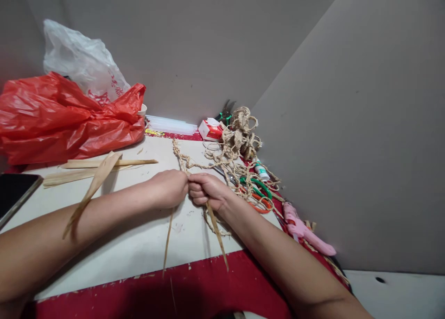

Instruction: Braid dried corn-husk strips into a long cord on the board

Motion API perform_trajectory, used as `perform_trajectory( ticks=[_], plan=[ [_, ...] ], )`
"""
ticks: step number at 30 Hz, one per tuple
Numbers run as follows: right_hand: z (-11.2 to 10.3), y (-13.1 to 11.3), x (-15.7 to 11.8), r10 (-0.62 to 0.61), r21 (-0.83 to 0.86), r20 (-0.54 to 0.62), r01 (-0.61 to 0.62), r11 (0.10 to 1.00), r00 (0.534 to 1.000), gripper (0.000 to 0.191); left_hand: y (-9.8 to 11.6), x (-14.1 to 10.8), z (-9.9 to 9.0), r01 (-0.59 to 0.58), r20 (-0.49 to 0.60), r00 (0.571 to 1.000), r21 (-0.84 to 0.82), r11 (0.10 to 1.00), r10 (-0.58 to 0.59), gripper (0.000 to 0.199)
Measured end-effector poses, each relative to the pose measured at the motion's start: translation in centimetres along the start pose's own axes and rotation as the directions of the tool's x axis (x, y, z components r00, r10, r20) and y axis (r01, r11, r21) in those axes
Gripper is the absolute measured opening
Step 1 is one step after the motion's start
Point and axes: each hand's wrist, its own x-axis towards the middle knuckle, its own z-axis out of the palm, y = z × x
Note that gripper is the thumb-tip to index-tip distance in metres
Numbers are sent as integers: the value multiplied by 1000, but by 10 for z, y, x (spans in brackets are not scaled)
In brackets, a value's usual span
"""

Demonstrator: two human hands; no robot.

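My left hand [170,189] and my right hand [210,191] are closed as fists, knuckles together, above the white board. Both grip strips of dried plant leaf. One strip end [168,245] hangs down below my left hand, and a wider strip end [217,238] comes out beneath my right. A braided straw cord [179,156] runs from the fists toward the back of the board and bends to the right. What lies inside the fingers is hidden. Loose dried leaf strips [100,170] lie beside my left forearm, one of them crossing over it.
A red plastic bag [69,119] and a white plastic bag [83,54] stand at back left. Coiled braided cord [239,133] piles up at right, over green-handled scissors [257,185]. A pink glue gun [306,231] lies by the wall. A phone [15,194] sits at far left.
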Motion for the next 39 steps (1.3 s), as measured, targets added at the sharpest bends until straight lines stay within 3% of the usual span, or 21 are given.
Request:
perform_trajectory(
  ticks=[5, 8, 10, 11, 12, 14, 15, 18, 20, 23, 27, 30, 34, 39],
  plan=[
    [2, -2, -2, 5, -9, 0, -5, 1000, 1000, 26, 15, -12, 16, -98, 10, 995, 81, 992, 98, 26],
    [-1, -8, -5, 40, -22, 34, -39, 999, 999, 12, 7, -13, 6, -156, 195, 965, -115, 981, 176, 26],
    [-5, -12, -5, 43, -16, 54, -42, 999, 998, 10, -6, -6, -4, -33, 366, 916, -334, 942, 162, 32],
    [-7, -13, -5, 39, -12, 67, -38, 999, 997, 11, -14, 0, -8, 41, 333, 937, -413, 910, 108, 33],
    [-9, -14, -4, 37, -9, 84, -36, 999, 996, 12, -20, 6, -9, 55, 183, 983, -468, 882, 35, 34],
    [-13, -15, -3, 35, -7, 127, -35, 999, 991, 13, -30, 19, -6, 15, -45, 997, -622, 783, -55, 25],
    [-14, -14, -2, 36, -10, 146, -35, 999, 989, 13, -31, 23, -2, -5, -62, 996, -716, 699, -57, 21],
    [-16, -13, 0, 33, -32, 182, -27, 999, 983, 15, -28, 28, 10, 75, 72, 997, -909, 410, -24, 15],
    [-17, -13, 0, 21, -67, 186, -9, 998, 982, 18, -24, 27, 15, 163, 165, 986, -935, 316, -22, 14],
    [-16, -13, -2, 1, -125, 178, 21, 992, 984, 21, -23, 24, 13, 189, 192, 981, -922, 337, -25, 13],
    [-16, -13, -3, 3, -148, 170, 23, 989, 985, 24, -28, 25, 11, 116, 143, 989, -904, 411, 37, 14],
    [-15, -12, -4, 1, -158, 166, 25, 987, 986, 25, -30, 25, 12, 86, 122, 990, -922, 378, 74, 13],
    [-11, -12, -4, -10, -205, 119, 35, 978, 993, 27, -26, 23, 15, 184, 200, 980, -919, 349, 11, 14],
    [-10, -15, -7, -2, -284, 99, 30, 958, 995, 30, -25, 24, 11, 95, 85, 995, -821, 563, -45, 18]
  ],
)
